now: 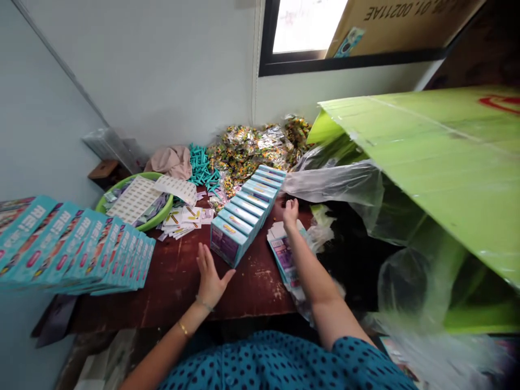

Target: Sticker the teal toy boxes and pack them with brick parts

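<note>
A slanted row of teal boxes (247,203) stands on the dark red table, with a purple panel on the end nearest me. My left hand (212,279) is open at that near end, thumb out and fingers spread, holding nothing. Whether its fingertips touch the front box, I cannot tell. My right hand (291,212) reaches to the right side of the row, near the far end. Its fingers look slightly bent and apart, and nothing shows in them. Below my right forearm lie flat teal and purple cartons (283,257), partly hidden by the arm.
More teal boxes (77,244) are stacked at left. A green basin (158,216) holds packets and printed sheets. Behind are teal plastic pieces (200,165) and bags of colourful bits (252,146). A large green carton (426,146) with clear plastic (337,181) juts in at right.
</note>
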`<state>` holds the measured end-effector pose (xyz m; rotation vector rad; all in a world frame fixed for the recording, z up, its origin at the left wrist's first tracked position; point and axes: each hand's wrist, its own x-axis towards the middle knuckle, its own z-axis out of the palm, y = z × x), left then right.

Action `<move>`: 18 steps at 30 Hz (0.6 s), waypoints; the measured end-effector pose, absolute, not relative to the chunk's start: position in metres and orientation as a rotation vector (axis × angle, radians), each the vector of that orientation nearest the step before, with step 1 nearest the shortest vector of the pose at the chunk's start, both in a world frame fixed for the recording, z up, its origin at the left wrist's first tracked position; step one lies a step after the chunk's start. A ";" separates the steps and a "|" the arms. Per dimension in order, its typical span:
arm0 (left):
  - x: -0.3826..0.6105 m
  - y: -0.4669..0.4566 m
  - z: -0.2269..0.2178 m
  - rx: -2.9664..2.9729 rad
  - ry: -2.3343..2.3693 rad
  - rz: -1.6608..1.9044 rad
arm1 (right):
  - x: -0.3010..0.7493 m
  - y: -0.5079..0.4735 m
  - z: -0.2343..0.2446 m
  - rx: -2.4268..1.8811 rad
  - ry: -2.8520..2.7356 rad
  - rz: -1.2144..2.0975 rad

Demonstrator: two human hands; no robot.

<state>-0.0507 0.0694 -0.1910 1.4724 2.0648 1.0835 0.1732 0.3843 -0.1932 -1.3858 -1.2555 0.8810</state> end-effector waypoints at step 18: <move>-0.209 0.221 -0.160 1.232 2.258 1.471 | 0.193 0.302 -0.130 -1.131 -2.028 0.331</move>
